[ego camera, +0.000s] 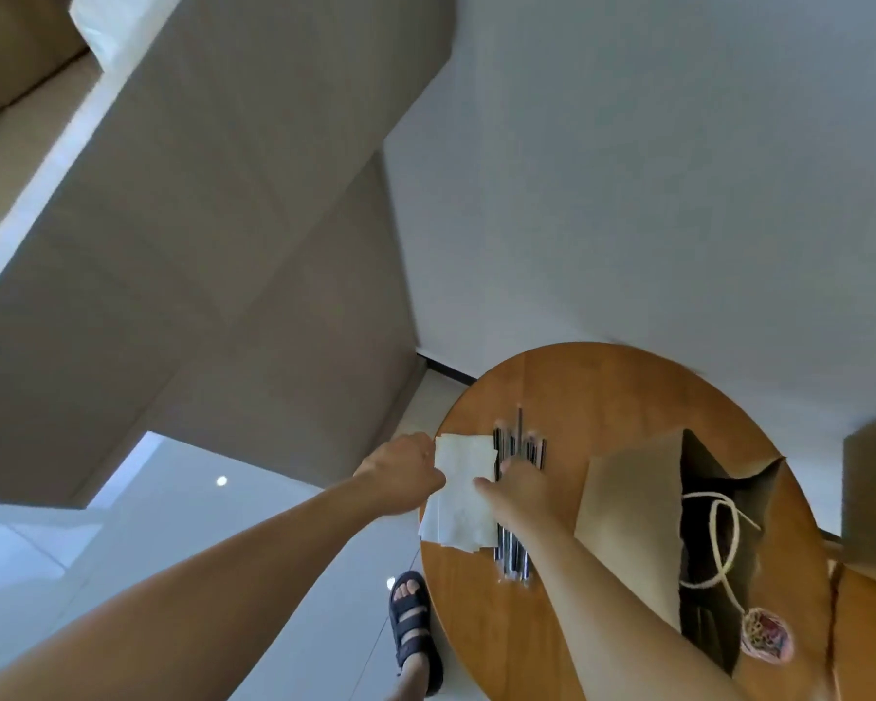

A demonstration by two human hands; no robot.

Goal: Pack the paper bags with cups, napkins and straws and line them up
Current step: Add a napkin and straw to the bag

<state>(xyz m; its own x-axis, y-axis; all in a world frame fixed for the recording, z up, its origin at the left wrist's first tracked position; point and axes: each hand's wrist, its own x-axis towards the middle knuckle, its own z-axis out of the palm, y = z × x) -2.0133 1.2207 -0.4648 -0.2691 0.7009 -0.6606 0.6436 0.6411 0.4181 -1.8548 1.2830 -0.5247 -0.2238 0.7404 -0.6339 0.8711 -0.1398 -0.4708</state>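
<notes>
Left hand pinches napkins, right hand touches napkins beside straws.

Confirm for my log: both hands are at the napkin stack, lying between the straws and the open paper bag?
Wrong order: the head view shows the straws between the napkin stack and the open paper bag. The left hand and right hand are both at the stack.

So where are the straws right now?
In the head view, the black straws lie on the wooden table, between the white napkins on the left and the open paper bag on the right, partly under the right hand.
</notes>
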